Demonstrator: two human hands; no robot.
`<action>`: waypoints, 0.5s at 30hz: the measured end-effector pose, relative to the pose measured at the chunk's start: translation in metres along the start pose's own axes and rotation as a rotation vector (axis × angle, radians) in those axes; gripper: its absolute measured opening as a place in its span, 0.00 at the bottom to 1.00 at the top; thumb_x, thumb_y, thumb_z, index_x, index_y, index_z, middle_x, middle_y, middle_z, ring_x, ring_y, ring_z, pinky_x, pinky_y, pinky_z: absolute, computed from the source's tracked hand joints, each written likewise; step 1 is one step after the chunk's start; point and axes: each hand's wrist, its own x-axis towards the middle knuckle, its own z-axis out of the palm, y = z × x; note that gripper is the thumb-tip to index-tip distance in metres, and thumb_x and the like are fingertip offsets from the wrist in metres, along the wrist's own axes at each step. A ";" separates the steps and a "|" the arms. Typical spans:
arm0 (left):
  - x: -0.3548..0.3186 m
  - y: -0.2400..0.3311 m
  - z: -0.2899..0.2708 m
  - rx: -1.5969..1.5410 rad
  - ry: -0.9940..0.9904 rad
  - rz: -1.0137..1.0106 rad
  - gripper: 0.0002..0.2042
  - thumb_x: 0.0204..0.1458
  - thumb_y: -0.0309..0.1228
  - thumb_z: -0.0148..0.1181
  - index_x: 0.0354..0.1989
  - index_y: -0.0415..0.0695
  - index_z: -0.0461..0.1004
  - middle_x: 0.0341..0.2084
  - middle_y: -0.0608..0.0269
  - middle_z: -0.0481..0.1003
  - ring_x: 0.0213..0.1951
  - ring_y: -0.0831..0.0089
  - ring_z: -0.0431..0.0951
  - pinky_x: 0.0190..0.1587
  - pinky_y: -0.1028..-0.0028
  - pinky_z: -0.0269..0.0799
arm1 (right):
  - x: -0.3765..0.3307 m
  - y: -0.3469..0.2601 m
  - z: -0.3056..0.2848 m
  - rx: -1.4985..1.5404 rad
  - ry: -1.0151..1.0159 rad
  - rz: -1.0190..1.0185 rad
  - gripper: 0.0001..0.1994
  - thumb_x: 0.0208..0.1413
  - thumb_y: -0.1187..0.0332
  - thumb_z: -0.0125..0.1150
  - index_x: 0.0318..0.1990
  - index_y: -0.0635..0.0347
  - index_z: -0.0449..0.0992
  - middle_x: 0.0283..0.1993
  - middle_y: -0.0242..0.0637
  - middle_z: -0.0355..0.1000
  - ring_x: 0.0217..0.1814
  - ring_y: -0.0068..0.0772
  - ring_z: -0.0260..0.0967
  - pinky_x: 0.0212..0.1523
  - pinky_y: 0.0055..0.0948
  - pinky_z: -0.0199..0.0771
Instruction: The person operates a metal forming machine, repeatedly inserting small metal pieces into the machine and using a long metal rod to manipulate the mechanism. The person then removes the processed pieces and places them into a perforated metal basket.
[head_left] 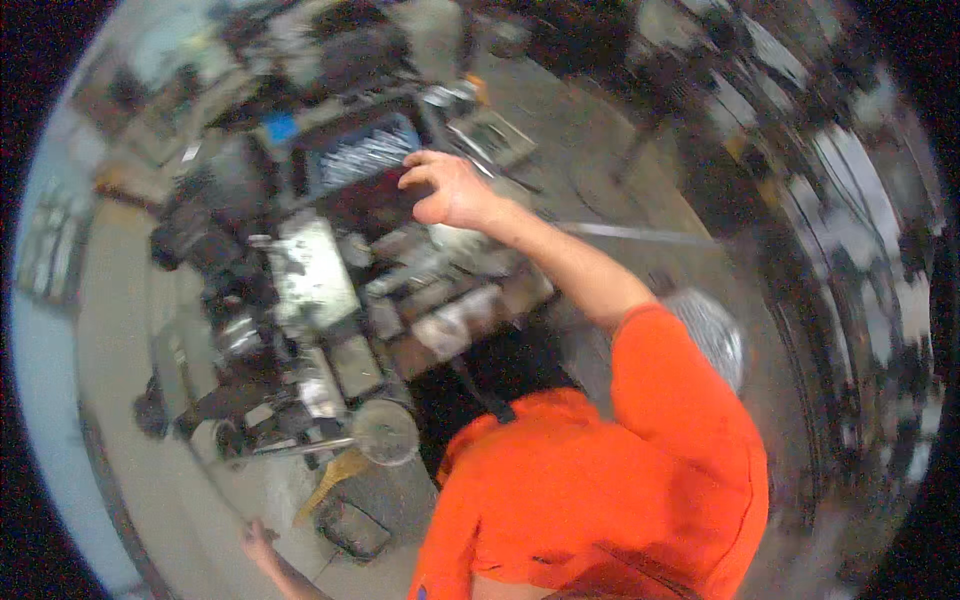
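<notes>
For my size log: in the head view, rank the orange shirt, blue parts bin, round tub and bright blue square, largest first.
Orange shirt
Blue parts bin
Round tub
Bright blue square
Nearness to the camera enlarges the shirt.

Dim — heavy motion blur — edges bowed, corners black.

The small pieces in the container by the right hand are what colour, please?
The small pieces look silvery, though blurred, in the head view.

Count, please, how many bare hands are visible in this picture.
2. The right hand is near the blue tray, around upper centre; the left hand is at lower left, left of the yellow object. Blur could hide others.
</notes>
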 end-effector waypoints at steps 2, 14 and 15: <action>-0.010 -0.021 -0.007 0.014 -0.009 -0.030 0.21 0.46 0.37 0.62 0.38 0.30 0.68 0.13 0.62 0.68 0.14 0.75 0.67 0.18 0.75 0.67 | -0.077 0.015 -0.035 -0.014 -0.104 0.185 0.20 0.31 0.65 0.58 0.37 0.61 0.76 0.49 0.46 0.68 0.48 0.48 0.67 0.49 0.35 0.67; -0.023 0.046 0.025 -0.008 -0.087 -0.070 0.21 0.46 0.38 0.63 0.37 0.28 0.69 0.17 0.50 0.72 0.18 0.65 0.72 0.23 0.70 0.75 | -0.503 -0.026 -0.137 -0.619 -0.380 1.146 0.12 0.28 0.64 0.58 0.22 0.61 0.76 0.34 0.46 0.71 0.33 0.45 0.71 0.37 0.38 0.73; -0.027 0.055 0.027 -0.006 -0.086 -0.067 0.21 0.46 0.37 0.63 0.37 0.27 0.69 0.17 0.49 0.72 0.18 0.65 0.73 0.24 0.70 0.75 | -0.503 -0.028 -0.134 -0.637 -0.397 1.053 0.12 0.28 0.64 0.58 0.23 0.61 0.77 0.37 0.46 0.70 0.36 0.45 0.70 0.39 0.37 0.72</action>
